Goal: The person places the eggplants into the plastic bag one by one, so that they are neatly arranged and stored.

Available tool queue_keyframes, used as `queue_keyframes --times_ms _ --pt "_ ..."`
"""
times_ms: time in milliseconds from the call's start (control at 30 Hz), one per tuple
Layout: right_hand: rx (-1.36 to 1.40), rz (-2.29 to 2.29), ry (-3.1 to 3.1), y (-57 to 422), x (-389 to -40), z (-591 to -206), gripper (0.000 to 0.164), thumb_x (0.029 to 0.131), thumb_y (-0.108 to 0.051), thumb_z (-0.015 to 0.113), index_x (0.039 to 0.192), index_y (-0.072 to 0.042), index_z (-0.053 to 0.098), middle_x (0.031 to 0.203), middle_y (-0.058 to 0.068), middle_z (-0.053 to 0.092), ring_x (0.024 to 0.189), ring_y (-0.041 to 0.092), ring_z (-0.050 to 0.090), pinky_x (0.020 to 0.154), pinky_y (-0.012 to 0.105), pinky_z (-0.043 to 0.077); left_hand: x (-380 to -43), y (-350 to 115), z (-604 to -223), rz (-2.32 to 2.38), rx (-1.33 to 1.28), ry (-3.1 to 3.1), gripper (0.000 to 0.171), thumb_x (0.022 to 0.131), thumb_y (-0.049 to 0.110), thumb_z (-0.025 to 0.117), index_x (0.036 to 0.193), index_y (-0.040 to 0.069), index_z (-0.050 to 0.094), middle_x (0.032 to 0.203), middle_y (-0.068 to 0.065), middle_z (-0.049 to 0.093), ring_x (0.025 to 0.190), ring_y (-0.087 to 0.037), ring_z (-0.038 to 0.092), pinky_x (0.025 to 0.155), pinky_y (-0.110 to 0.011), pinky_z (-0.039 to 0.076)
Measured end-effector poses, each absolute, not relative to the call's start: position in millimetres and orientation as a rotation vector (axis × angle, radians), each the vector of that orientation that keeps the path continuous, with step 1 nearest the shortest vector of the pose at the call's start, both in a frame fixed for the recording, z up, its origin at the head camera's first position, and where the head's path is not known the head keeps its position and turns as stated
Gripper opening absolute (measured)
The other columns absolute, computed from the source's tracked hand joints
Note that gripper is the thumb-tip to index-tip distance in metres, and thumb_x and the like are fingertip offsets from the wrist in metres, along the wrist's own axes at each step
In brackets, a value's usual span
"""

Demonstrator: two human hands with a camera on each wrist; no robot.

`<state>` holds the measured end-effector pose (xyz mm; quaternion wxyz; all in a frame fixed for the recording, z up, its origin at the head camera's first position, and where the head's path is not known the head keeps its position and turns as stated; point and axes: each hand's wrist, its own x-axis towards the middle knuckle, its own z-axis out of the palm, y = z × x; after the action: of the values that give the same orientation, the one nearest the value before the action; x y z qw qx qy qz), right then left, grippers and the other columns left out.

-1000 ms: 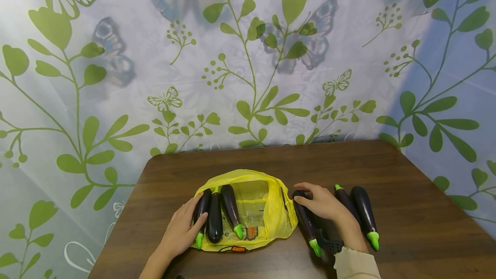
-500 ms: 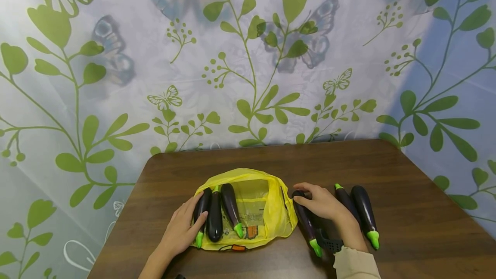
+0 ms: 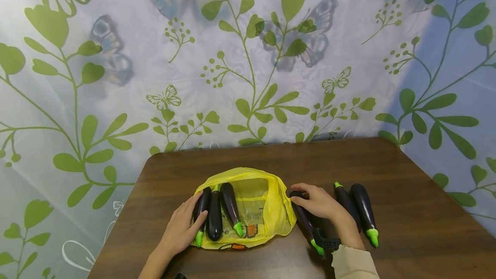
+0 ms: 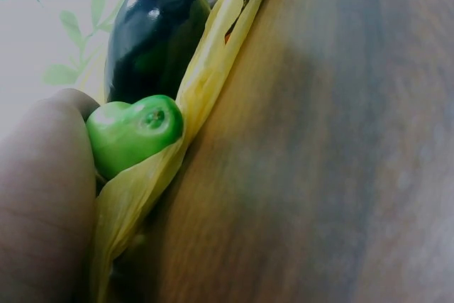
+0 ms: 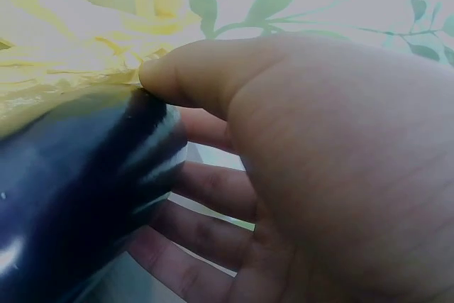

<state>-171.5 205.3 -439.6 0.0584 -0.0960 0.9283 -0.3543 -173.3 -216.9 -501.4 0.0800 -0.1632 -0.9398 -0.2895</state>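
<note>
In the head view a yellow plastic bag (image 3: 276,216) lies with its mouth open, and three dark purple eggplants with bright green stem ends lie in it. My left hand (image 3: 180,229) is around the leftmost eggplant (image 3: 203,206), thumb across its top and fingers along its left side. The left wrist view shows its green stem (image 4: 135,133) against the bag's edge. My right hand (image 3: 319,201) grips the blunt upper end of another eggplant (image 3: 304,218), just right of the bag. In the right wrist view, thumb and fingers curve about that end, beside the yellow plastic.
Two more eggplants lie right of my right forearm: one partly behind it (image 3: 345,199) and one fully visible (image 3: 364,210). All lies on a brown wooden table (image 3: 310,158). A leaf-and-butterfly patterned curtain (image 3: 248,63) hangs behind the table.
My right hand and the upper end of its eggplant have shifted very slightly left toward the bag. My left hand stays where it was.
</note>
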Motion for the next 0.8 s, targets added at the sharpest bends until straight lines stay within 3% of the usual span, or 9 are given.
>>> queue_keyframes --times_ms 800 --pt "-0.306 -1.096 2.815 205.6 -171.8 -437.4 0.045 0.102 -0.028 0.065 0.14 -0.004 0.061 0.137 0.016 0.064 0.122 0.04 0.064 0.1 0.056 0.054 -173.4 -217.2 -501.8 -0.862 -0.489 -2.808 0.065 0.106 0.052 0.05 0.162 0.022 0.035 0.16 -0.015 0.045 0.146 -0.04 0.043 0.118 -0.067 0.029"
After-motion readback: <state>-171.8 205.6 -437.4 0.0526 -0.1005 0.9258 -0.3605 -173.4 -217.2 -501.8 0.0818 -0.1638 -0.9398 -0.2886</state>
